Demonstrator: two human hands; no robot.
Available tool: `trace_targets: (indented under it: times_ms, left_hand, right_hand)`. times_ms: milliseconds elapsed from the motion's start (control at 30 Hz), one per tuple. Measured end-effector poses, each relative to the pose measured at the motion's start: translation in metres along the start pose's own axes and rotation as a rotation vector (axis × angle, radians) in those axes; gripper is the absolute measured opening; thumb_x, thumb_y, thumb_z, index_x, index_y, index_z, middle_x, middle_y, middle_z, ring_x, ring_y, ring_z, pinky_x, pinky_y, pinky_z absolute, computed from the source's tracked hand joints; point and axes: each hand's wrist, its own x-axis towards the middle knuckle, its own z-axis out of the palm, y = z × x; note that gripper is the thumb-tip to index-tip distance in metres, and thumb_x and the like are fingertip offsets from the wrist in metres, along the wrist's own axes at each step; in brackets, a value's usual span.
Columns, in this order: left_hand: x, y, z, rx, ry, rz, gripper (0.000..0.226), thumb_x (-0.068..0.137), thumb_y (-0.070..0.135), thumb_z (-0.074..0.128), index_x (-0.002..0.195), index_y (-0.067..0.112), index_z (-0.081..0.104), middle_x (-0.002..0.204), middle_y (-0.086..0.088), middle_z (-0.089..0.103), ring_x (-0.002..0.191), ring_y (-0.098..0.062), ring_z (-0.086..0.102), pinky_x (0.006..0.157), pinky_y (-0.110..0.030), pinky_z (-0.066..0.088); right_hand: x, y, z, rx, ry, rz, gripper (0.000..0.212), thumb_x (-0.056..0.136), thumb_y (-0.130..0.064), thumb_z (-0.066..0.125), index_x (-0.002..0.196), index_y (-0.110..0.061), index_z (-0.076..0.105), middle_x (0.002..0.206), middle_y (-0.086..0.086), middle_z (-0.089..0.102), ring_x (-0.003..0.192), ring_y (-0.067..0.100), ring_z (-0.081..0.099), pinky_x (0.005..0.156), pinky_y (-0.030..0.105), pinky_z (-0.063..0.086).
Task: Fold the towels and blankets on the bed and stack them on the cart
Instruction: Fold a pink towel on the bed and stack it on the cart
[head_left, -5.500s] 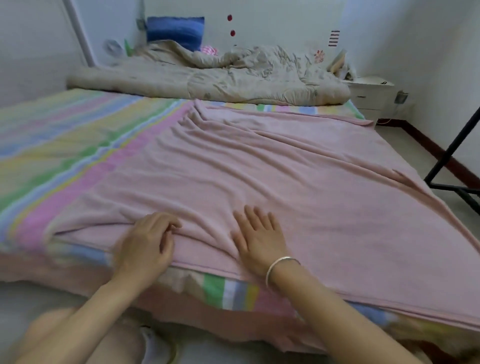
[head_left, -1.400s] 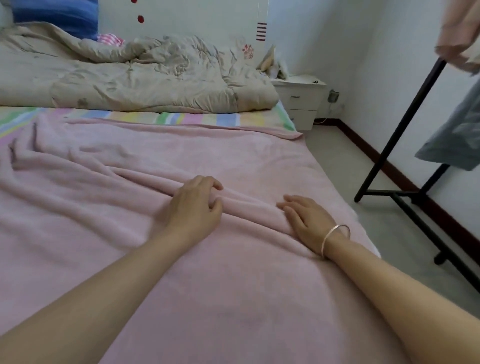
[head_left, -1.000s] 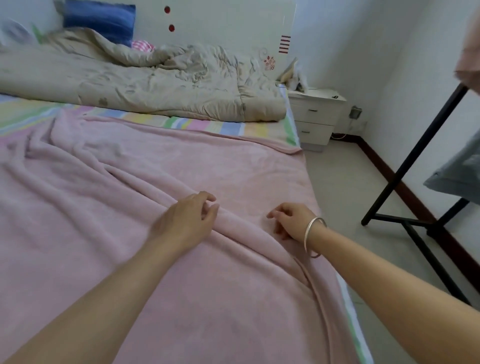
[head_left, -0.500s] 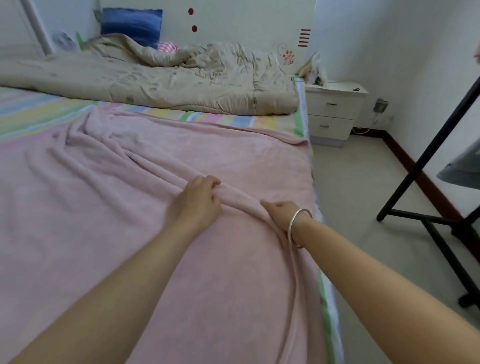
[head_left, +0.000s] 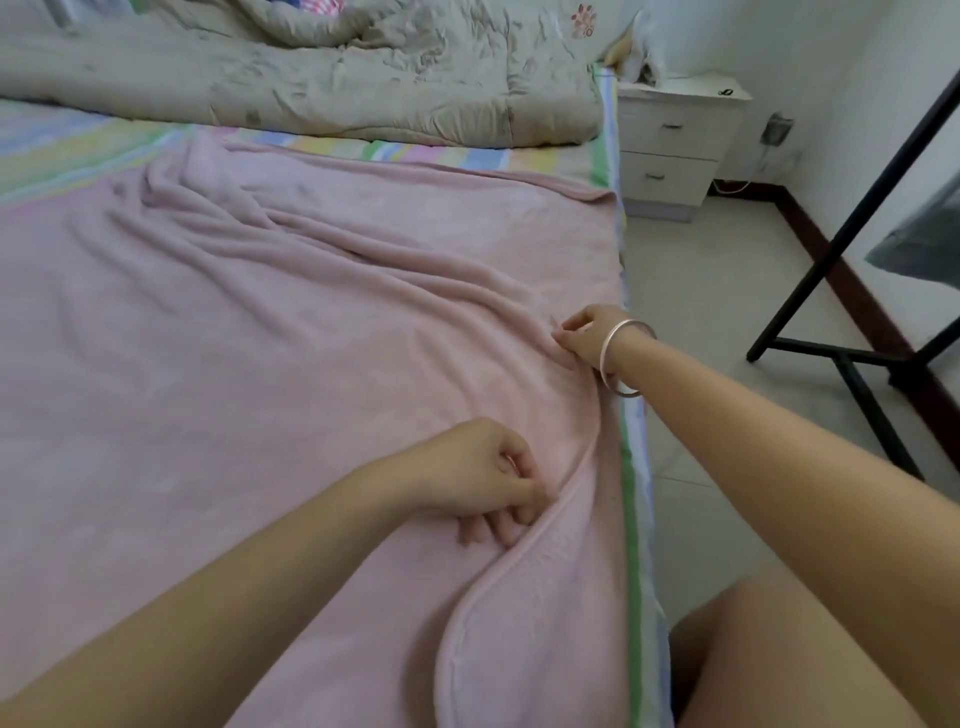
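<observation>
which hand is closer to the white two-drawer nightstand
Right. The right hand pinches the pink fleece blanket nearer the white two-drawer nightstand; the left hand pinches its hem farther back.

Right of me: white two-drawer nightstand (head_left: 670, 130) in the corner. Pale floor (head_left: 701, 280), dark baseboard (head_left: 857, 306), white walls (head_left: 810, 47). Black metal rack frame (head_left: 831, 248) nearer.

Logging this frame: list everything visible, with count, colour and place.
bed: one, pastel-striped sheet, fills the left of the view
pink blanket: one, pink, spread wrinkled over the bed
quilt: one, beige, bunched at the bed's far end
nightstand: one, white, beside the bed's far corner
rack: one, black, on the floor at right
bracelet: one, silver, on the right wrist
left hand: one, pinches the blanket's hem near the bed edge
right hand: one, pinches a blanket fold farther along that edge
</observation>
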Motion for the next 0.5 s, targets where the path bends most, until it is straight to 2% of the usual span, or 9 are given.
trace_targets:
  times_ms: [100,267,367,500]
  left_hand:
    - [-0.015,0.001,0.019,0.023,-0.083,-0.022,0.03,0.085,0.03,0.074,0.094,0.004,0.064,0.064,-0.005,0.066,0.049,-0.018,0.059,0.042,-0.023,0.047]
    - [-0.03,0.002,0.054,0.163,-0.24,0.037,0.01,0.088,0.013,0.064,0.088,0.006,0.057,0.058,-0.005,0.065,0.046,-0.018,0.06,0.042,-0.024,0.046]
    - [-0.032,0.01,0.064,0.224,-0.286,0.007,0.01,0.087,0.011,0.061,0.084,0.01,0.051,0.063,-0.009,0.065,0.052,-0.025,0.061,0.044,-0.025,0.048]
    - [-0.029,0.014,0.072,0.121,-0.294,-0.019,0.029,0.09,0.035,0.067,0.088,0.01,0.055,0.067,-0.006,0.067,0.046,-0.016,0.061,0.043,-0.022,0.048]
  right_hand:
    - [-0.019,0.01,0.007,-0.075,0.055,-0.043,0.027,0.093,-0.029,0.058,0.098,-0.005,0.068,0.103,0.012,0.07,0.099,0.03,0.063,0.088,0.033,0.049]
    - [-0.037,0.034,0.01,-0.029,0.152,0.012,0.019,0.093,-0.035,0.056,0.102,-0.019,0.061,0.114,0.01,0.064,0.106,0.032,0.058,0.09,0.034,0.046]
    - [-0.042,0.042,0.011,-0.04,0.176,0.011,0.018,0.094,-0.036,0.054,0.101,-0.02,0.06,0.113,0.01,0.064,0.105,0.032,0.057,0.087,0.033,0.045]
    - [-0.044,0.044,0.012,-0.043,0.205,0.021,0.018,0.094,-0.039,0.051,0.1,-0.023,0.058,0.111,0.011,0.063,0.101,0.034,0.057,0.082,0.032,0.042]
